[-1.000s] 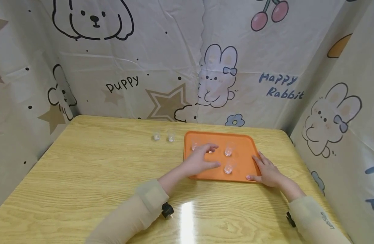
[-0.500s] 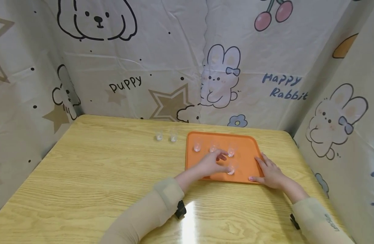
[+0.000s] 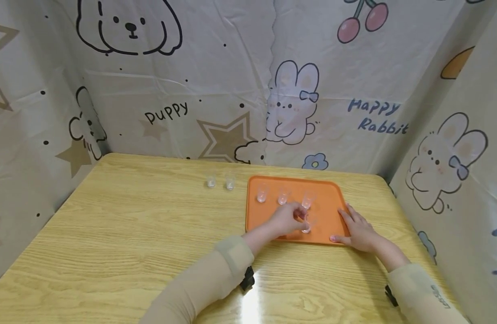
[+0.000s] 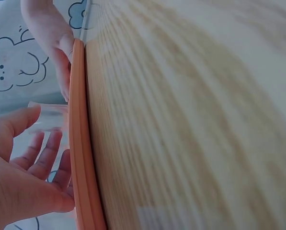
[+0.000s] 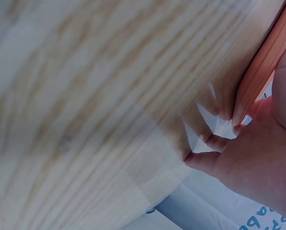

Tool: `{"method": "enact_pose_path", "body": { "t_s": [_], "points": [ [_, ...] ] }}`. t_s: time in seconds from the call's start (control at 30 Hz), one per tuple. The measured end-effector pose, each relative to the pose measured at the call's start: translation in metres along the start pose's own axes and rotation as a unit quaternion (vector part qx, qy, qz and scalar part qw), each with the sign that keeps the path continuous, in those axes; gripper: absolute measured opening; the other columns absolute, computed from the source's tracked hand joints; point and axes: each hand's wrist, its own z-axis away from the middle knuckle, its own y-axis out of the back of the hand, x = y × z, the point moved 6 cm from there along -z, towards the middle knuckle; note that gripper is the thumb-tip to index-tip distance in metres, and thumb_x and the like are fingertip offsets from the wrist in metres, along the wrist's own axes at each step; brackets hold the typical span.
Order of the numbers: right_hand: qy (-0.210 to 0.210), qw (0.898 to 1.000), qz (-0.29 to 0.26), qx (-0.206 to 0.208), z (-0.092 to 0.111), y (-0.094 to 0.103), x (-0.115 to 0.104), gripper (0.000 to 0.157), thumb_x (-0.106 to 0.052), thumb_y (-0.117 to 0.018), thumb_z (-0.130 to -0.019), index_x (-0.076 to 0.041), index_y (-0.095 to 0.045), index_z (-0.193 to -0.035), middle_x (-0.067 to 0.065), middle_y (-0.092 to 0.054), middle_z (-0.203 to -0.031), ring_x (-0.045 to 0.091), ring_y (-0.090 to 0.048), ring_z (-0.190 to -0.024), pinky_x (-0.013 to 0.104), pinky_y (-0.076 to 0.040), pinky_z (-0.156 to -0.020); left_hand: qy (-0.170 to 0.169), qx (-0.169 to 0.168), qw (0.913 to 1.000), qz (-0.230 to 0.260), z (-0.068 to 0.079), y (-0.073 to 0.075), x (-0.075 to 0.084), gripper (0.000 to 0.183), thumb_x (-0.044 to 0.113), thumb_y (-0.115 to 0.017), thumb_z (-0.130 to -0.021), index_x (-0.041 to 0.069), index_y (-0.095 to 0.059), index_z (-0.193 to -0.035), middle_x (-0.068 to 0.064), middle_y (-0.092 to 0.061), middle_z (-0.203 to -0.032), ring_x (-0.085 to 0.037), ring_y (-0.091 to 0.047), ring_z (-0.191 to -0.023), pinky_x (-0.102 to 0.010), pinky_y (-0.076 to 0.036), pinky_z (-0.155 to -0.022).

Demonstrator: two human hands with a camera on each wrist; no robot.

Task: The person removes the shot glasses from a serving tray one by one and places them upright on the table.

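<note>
In the head view, my left hand reaches over the orange tray, thumb and fingers around a small clear cup near the front. The left wrist view shows my thumb against that clear cup, with other fingers beyond it. Behind the hand, a row of three more clear cups runs across the tray: a left cup, a middle cup and a right cup. My right hand rests at the tray's right edge, its fingers spread; in the right wrist view some fingertips touch the table.
Two more clear cups, a left one and a right one, stand on the wooden table left of the tray. A printed cloth hangs around the back and sides of the table.
My left hand has moved right and its fingers have closed around the front cup. The right hand stays at the tray's edge. The view has shifted slightly.
</note>
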Motion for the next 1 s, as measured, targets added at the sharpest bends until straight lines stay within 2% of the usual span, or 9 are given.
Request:
{"method": "enact_pose_path", "body": {
  "t_s": [0.3, 0.53, 0.83, 1.0],
  "points": [
    [-0.006, 1.000, -0.008, -0.004, 0.002, -0.001, -0.001, 0.094, -0.050, -0.068, -0.081, 0.009, -0.027, -0.141, 0.036, -0.012, -0.148, 0.061, -0.022, -0.126, 0.074, -0.025, -0.092, -0.006, 0.005, 1.0000, -0.003, 0.000, -0.005, 0.005, 0.027, 0.010, -0.079, -0.075, 0.008, -0.060, -0.095, -0.001, -0.061, -0.090, -0.005, -0.053, -0.076, -0.016, -0.044, -0.066],
    [-0.001, 1.000, -0.007, -0.005, 0.001, 0.000, -0.001, 0.094, -0.050, -0.067, -0.082, 0.010, -0.026, -0.141, 0.037, -0.013, -0.147, 0.062, -0.023, -0.125, 0.074, -0.026, -0.092, -0.022, 0.003, 0.9996, -0.018, 0.002, -0.004, 0.006, 0.024, 0.014, -0.077, -0.079, 0.010, -0.060, -0.094, 0.001, -0.060, -0.091, -0.010, -0.053, -0.081, -0.016, -0.042, -0.068],
    [0.005, 1.000, -0.010, -0.001, 0.001, 0.001, -0.002, 0.093, -0.049, -0.068, -0.081, 0.010, -0.027, -0.141, 0.037, -0.013, -0.146, 0.062, -0.022, -0.126, 0.074, -0.026, -0.091, -0.018, 0.000, 0.9997, -0.017, 0.009, 0.008, 0.011, 0.020, 0.021, -0.075, -0.082, 0.016, -0.058, -0.092, 0.008, -0.058, -0.093, -0.014, -0.052, -0.095, -0.022, -0.041, -0.082],
    [0.004, 1.000, -0.013, 0.000, 0.002, 0.001, -0.003, 0.092, -0.047, -0.068, -0.082, 0.010, -0.027, -0.140, 0.038, -0.013, -0.146, 0.062, -0.022, -0.126, 0.074, -0.026, -0.092, -0.044, 0.004, 0.9988, -0.023, 0.015, 0.017, 0.016, 0.020, 0.025, -0.074, -0.082, 0.018, -0.059, -0.093, 0.009, -0.060, -0.096, -0.017, -0.054, -0.100, -0.022, -0.042, -0.086]
  ]
}}
